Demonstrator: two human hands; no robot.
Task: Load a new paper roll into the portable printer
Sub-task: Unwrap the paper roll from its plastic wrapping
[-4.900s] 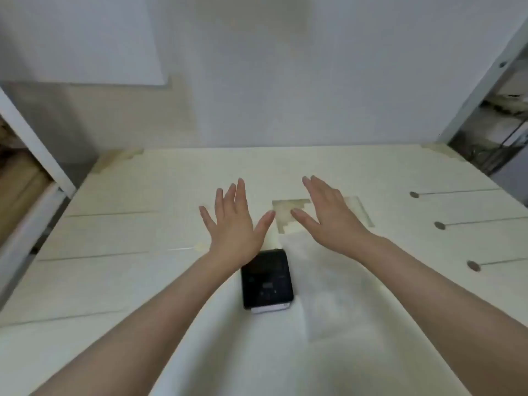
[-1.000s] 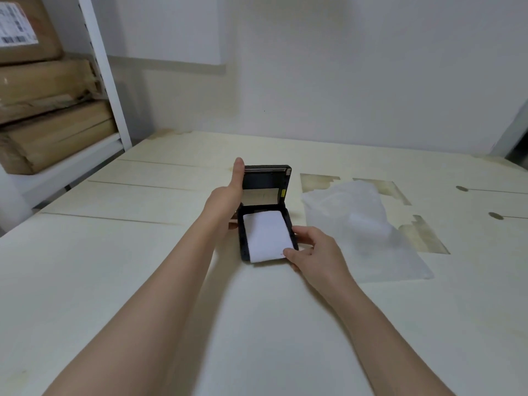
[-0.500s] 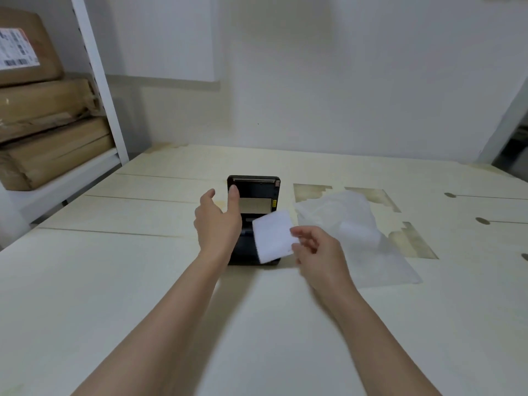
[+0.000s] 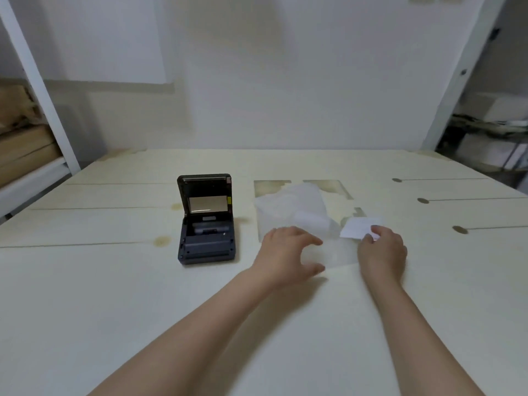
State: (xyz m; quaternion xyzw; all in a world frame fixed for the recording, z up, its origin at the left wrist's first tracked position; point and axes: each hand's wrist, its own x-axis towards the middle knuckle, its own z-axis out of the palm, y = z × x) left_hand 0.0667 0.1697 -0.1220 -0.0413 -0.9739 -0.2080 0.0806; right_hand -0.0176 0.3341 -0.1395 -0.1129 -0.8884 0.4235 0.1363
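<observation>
Printer [image 4: 206, 224] lid up, bay empty; bag [image 4: 294, 212] holds roll [image 4: 313, 221].

Table [image 4: 85, 295]: pale wood planks with seams running across; takes up the whole lower part of the view.
Knots [image 4: 161, 240]: two yellowish marks on the table's left half, one farther back than the other.
Patches [image 4: 328, 186]: brownish, ragged-edged rectangles on the table's far right half.
Holes [image 4: 459, 229]: three dark ovals along the right edge, each with a thin slot line leading right.
Wall [image 4: 285, 81]: plain white, behind the table.
Shelving [image 4: 40, 90]: white upright post at left, with brown cardboard boxes [image 4: 20, 144] stacked behind it.
Right post [image 4: 463, 72]: white, slanted; cluttered dim room beyond, details unclear.
</observation>
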